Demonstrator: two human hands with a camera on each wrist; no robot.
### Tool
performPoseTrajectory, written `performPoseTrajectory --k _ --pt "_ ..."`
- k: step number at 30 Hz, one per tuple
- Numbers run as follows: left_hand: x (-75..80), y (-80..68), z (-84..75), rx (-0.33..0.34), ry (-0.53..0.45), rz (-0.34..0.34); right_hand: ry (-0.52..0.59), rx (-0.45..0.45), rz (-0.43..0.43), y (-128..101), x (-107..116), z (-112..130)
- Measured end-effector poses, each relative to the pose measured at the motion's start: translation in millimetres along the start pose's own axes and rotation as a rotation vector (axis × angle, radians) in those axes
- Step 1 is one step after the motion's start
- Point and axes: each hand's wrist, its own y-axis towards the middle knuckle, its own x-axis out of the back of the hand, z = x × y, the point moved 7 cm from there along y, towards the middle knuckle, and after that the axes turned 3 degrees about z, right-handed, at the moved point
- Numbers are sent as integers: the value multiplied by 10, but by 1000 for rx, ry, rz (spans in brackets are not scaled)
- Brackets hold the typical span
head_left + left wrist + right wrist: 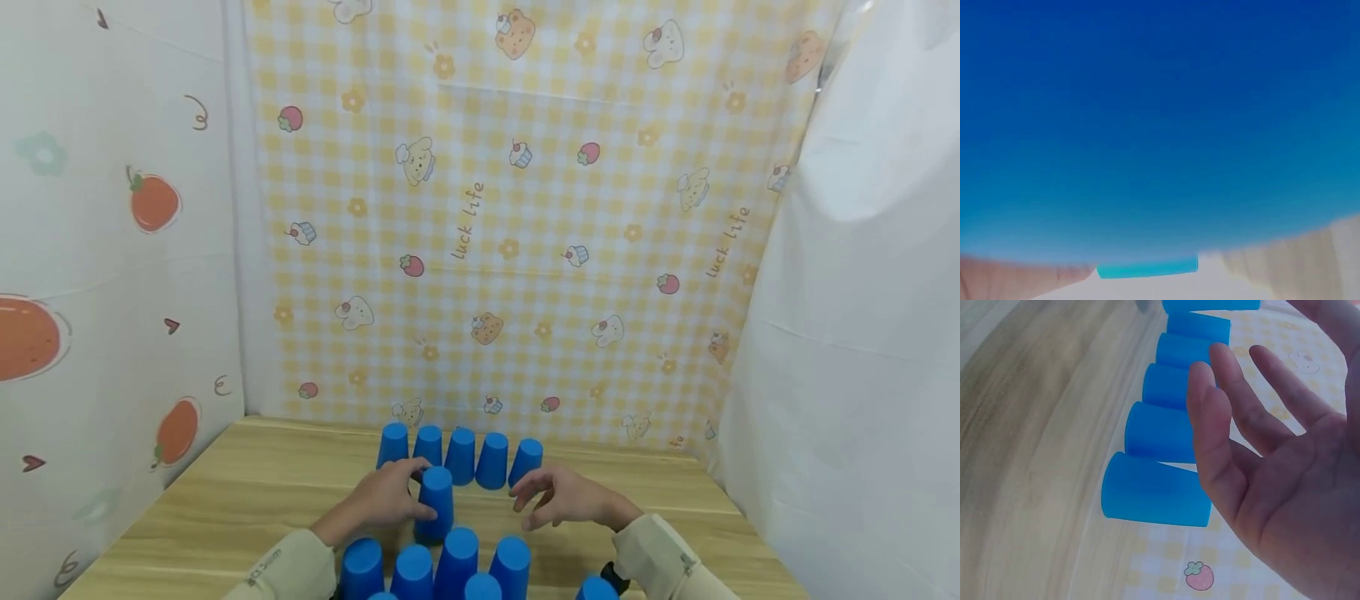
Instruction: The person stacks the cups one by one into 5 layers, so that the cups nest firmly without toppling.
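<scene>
Several blue cups stand upside down on the wooden table (pixel 255 492). A back row (pixel 460 455) runs along the checked backdrop, and a nearer group (pixel 435 567) sits at the bottom edge of the head view. My left hand (pixel 386 498) grips one upturned blue cup (pixel 437 503) between the two rows. My right hand (pixel 558 497) hovers open just right of it, fingers spread and touching nothing. In the right wrist view the open palm (pixel 1285 481) is beside the back row of cups (pixel 1163 456). Blurred blue cup surface (pixel 1160 125) fills the left wrist view.
A yellow checked cloth (pixel 517 217) hangs behind the table. A fruit-print sheet (pixel 112 250) closes the left side and a white sheet (pixel 862 333) the right. Bare wood (pixel 247 492) lies left of the cups.
</scene>
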Motion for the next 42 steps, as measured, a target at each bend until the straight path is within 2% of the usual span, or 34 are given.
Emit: performPoseTrajectory --k 9,17,29,35,42 --pt "119 6 75 39 37 -96 87 78 207 13 -167 -19" --pt "228 10 120 84 25 -183 170 121 340 -45 -265 -22" --pt "379 19 178 56 -4 -332 135 180 390 -17 -333 -29" --pt "454 28 201 60 -19 -389 163 233 422 7 -374 4" --pt "544 42 208 76 -8 -451 164 266 420 19 -385 11"
